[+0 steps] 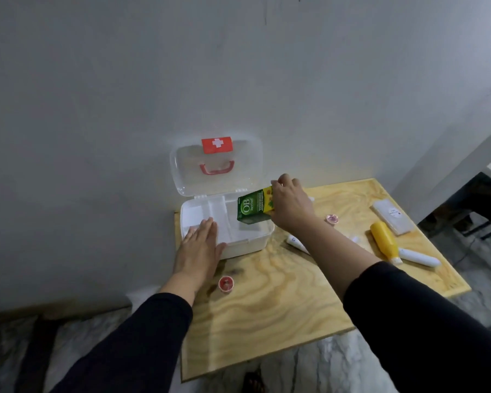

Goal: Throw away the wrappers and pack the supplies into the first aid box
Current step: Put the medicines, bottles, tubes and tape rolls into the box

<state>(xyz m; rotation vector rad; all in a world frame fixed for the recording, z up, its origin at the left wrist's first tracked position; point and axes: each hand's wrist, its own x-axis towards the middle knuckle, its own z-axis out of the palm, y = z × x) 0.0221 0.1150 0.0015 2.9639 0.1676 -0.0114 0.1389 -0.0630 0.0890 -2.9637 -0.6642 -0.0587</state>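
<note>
Dark sleeves lead to both hands: left hand [200,245] spread flat on the first aid box [227,222] rim, right hand [288,207] pinching the green carton [251,208] above it. Tilted, the carton may catch a divider; other supplies lie beyond.

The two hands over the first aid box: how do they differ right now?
The right hand is closed around a green carton, holding it tilted above the first aid box. The left hand is open and flat, empty, resting on the box's near left edge. Both come from dark long sleeves and are at the open box.
</note>
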